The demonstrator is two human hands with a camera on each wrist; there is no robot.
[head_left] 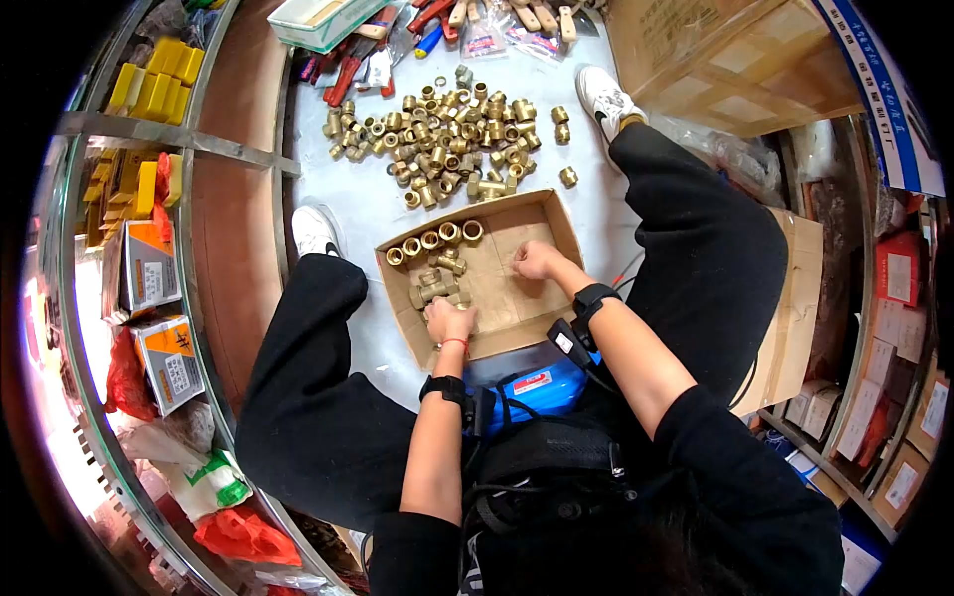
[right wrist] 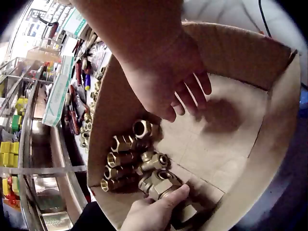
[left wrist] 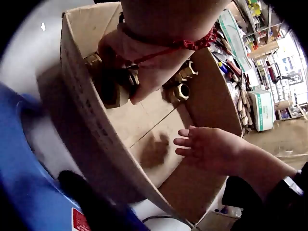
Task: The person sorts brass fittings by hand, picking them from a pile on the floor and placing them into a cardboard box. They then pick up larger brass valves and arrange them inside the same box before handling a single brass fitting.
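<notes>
An open cardboard box (head_left: 556,214) lies on the floor between the person's legs. A row of brass fittings (head_left: 434,239) lines its far left side, with more clustered below. My left hand (head_left: 449,320) is in the near left corner, fingers and thumb curled round a brass fitting (right wrist: 161,185); the left wrist view shows this left hand (left wrist: 139,62) over the fittings (left wrist: 182,90). My right hand (head_left: 537,260) hovers over the bare box floor (right wrist: 231,125) with loosely curled fingers and holds nothing. It appears as the right hand (left wrist: 207,147) in the left wrist view and the right hand (right wrist: 163,91) in its own.
A big loose pile of brass fittings (head_left: 457,139) covers the floor beyond the box. Hand tools (head_left: 348,70) and a green-white carton (head_left: 323,20) lie farther back. A large cardboard carton (head_left: 715,60) stands at the right, shelves with yellow boxes (head_left: 159,79) at the left.
</notes>
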